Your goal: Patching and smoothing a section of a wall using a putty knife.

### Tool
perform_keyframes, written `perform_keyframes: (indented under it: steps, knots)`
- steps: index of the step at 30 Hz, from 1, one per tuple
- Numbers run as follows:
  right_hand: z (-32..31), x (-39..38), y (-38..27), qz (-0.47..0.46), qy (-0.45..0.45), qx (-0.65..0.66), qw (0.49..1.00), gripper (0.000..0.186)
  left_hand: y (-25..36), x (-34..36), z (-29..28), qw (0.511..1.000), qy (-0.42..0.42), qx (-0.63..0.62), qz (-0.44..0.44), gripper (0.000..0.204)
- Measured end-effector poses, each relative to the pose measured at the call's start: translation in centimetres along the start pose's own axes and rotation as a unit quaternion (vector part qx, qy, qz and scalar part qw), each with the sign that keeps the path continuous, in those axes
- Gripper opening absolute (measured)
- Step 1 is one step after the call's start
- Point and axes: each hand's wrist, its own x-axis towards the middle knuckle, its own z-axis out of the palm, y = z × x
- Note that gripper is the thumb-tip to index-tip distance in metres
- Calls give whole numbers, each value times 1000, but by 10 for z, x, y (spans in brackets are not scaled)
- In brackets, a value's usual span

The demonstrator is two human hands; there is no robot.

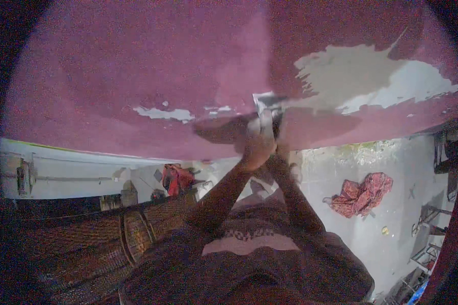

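Observation:
Both my hands are raised together against a pink-purple wall (163,66). My left hand (258,147) is closed round a scraper (265,104), its pale flat blade at the wall and blurred by motion. Right behind it, my right hand (282,147) is closed too; its fingers are partly hidden, and it seems to share the same handle. To the right of the blade spreads a large bare whitish patch (351,71) with jagged edges. A smaller whitish patch (165,113) lies to the left. Dark shadows of my arms fall across the wall.
Below, a red patterned cloth (361,194) lies on the pale floor (336,244), which has debris along the wall's foot. Another red cloth (175,179) is farther left. A brown woven bed frame (86,249) stands at lower left. Metal frames (430,236) stand at right.

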Motion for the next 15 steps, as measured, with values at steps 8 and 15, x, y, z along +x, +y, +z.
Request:
perform_keyframes:
  steps: [8,15]
  knots:
    - [-50,34,-25,354,-326,182,858,44,-17,-13,8,980,-51,-157,-114,19]
    - [2,-26,-4,237,-184,145,943,45,-1,-5,2,956,-63,-248,-140,19]
